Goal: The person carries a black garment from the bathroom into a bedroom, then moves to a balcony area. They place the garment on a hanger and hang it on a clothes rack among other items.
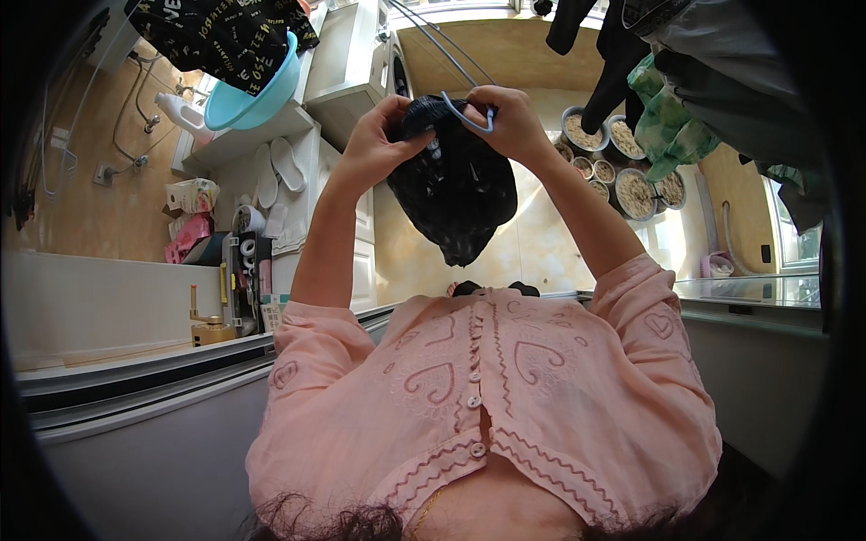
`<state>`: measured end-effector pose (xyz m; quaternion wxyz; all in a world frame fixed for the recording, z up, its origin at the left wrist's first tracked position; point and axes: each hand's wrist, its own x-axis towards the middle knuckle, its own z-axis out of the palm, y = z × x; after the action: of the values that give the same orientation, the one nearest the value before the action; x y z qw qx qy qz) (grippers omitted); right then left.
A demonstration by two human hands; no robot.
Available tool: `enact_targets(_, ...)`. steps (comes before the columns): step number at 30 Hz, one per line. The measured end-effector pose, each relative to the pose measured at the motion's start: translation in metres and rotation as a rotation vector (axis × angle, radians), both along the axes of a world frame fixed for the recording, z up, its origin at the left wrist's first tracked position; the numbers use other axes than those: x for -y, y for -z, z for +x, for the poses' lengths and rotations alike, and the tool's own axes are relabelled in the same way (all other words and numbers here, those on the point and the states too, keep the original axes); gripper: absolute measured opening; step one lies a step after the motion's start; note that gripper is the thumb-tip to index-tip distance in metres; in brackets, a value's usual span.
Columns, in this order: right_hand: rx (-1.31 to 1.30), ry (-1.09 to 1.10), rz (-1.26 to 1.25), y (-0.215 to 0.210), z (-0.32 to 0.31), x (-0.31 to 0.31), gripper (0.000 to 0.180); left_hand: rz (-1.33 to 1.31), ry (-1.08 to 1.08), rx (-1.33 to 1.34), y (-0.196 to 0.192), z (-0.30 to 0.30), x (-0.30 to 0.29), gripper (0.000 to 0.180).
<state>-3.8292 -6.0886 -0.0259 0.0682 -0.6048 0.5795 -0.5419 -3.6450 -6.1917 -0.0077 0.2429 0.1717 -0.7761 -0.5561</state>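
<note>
The black garment (456, 198) hangs lengthwise below the left hand (383, 144) pinching its top, beside the blue hanger (490, 121) the right hand (510, 124) clasps.

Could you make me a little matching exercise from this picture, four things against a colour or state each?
1. Shiny dark item
2. Basin
3. Paired footwear
4. Blouse

A. White, left of the left forearm
B. Pink, with stitched hearts
C. Gripped by the left hand
D. Turquoise, upper left

Pairs: 1-C, 2-D, 3-A, 4-B
</note>
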Motion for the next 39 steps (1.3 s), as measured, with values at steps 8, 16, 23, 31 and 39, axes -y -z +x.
enact_targets(8, 0.141, 0.020, 0.019, -0.021, -0.003, 0.010, 0.019, -0.219, -0.294, 0.096, 0.056, 0.032, 0.004, 0.022)
enact_targets(16, 0.071, 0.108, 0.088, -0.006, -0.039, 0.017, 0.025, 0.708, -0.044, -0.090, 0.030, 0.030, -0.003, 0.018)
enact_targets(23, -0.066, 0.149, 0.268, -0.007, -0.048, -0.006, 0.040, 0.974, -0.125, -0.319, 0.014, -0.008, -0.010, 0.025)
enact_targets(31, 0.589, -0.235, 0.230, -0.022, -0.066, -0.121, 0.021, 0.842, -0.230, -0.319, 0.003, -0.006, -0.004, 0.024)
enact_targets(39, 0.495, -0.207, 0.324, 0.008, -0.065, -0.151, 0.019, 0.339, -0.223, -0.085, 0.002, -0.009, -0.013, 0.022)
